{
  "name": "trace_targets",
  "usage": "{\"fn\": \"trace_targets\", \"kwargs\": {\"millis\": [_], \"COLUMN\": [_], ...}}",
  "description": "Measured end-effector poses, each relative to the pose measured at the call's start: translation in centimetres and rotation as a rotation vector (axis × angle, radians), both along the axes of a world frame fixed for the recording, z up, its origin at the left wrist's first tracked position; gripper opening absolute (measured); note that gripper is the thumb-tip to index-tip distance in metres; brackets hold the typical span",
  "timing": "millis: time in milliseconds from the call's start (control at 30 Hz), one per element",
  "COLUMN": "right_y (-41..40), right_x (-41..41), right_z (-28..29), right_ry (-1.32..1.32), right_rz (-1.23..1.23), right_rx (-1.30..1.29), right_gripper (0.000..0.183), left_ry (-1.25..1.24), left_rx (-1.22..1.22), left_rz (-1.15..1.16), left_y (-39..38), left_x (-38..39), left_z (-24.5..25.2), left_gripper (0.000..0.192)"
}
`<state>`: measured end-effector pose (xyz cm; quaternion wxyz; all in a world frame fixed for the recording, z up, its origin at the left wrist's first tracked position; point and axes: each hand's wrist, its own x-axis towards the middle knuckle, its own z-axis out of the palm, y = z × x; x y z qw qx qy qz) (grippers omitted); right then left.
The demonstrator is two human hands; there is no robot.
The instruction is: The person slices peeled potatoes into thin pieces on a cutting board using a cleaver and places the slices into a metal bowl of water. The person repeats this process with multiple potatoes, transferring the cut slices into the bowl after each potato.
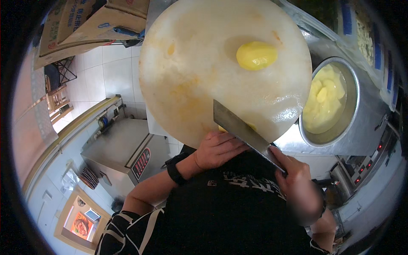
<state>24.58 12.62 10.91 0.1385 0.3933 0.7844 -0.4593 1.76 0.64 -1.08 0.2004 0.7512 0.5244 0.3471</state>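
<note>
My right hand (295, 172) grips the handle of a Chinese cleaver (240, 129), whose blade slants up and to the left over the near edge of a round, stained white cutting board (197, 76). Just below the blade, the fingers of my left hand (220, 149) are bent against a yellow potato piece (251, 125). Blade and fingers hide most of that piece. Farther back on the board lies a whole peeled potato (257, 55), apart from both hands.
Right of the board, a round metal basin (355, 92) holds pale yellow potato pieces (325, 95) in liquid. Clear plastic containers (366, 47) line the far right. Cardboard boxes (95, 25) stand at upper left, and a stainless steel appliance (118, 149) is on the left below counter height.
</note>
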Motion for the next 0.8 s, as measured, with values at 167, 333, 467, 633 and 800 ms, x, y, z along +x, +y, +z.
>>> {"fn": "trace_targets", "kwargs": {"millis": [167, 333, 467, 633, 800], "right_y": [0.1, 0.1, -0.3, -0.2, -0.2], "right_x": [0.3, 0.8, 0.0, 0.2, 0.6], "right_z": [1.0, 3.4, 0.6, 0.7, 3.1], "right_ry": [-0.046, -0.095, -0.044, -0.017, -0.064], "right_rz": [0.033, 0.064, 0.017, 0.007, 0.037], "right_rx": [-0.014, -0.06, 0.008, 0.007, -0.032], "right_gripper": [0.076, 0.076, 0.075, 0.076, 0.077], "left_ry": [-0.052, -0.216, -0.036, -0.103, -0.262], "left_rx": [-0.038, -0.162, -0.015, -0.034, -0.194], "left_rz": [0.01, -0.001, -0.008, -0.005, -0.026], "left_y": [-0.8, -1.7, -0.7, -1.1, -2.1], "left_x": [0.2, 0.8, 0.0, 0.4, 0.7], "left_z": [-0.8, -1.8, -0.4, -1.4, -2.3], "left_gripper": [0.022, 0.021, 0.021, 0.023, 0.025]}}
